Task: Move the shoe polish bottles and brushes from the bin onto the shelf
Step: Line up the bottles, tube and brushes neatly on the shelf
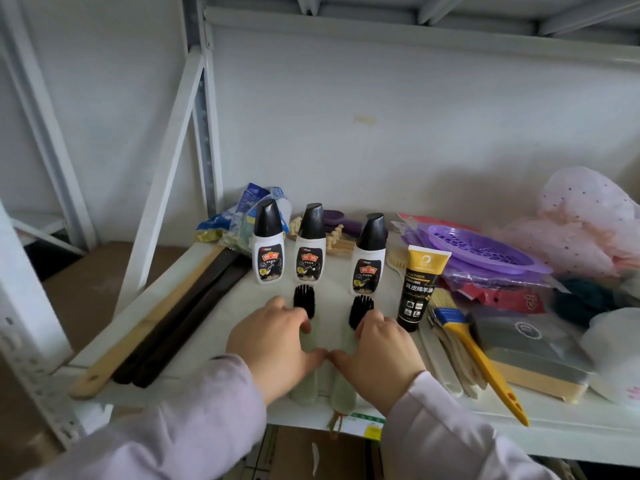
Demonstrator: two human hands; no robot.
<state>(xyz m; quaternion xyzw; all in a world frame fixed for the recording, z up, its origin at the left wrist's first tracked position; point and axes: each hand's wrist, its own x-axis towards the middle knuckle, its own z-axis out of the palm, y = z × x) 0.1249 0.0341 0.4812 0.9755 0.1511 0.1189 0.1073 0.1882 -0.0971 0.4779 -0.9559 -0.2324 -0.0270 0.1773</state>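
Three white shoe polish bottles with black caps stand upright in a row on the white shelf point(207, 341): the left bottle point(268, 249), the middle bottle point(310, 249) and the right bottle point(369, 261). In front of them lie two pale-handled brushes with black bristles, the left brush point(304, 299) and the right brush point(361, 310), side by side. My left hand point(273, 344) rests on the left brush's handle and my right hand point(375, 355) on the right one's. My thumbs touch between the brushes. The bin is out of view.
A black and yellow tube point(417, 289) stands right of the brushes. Long wooden and dark sticks point(166, 320) lie on the left. A yellow-handled paintbrush point(481, 358), a purple strainer point(481, 251), a grey block point(526, 348) and bags crowd the right. A blue packet point(239, 220) lies behind the bottles.
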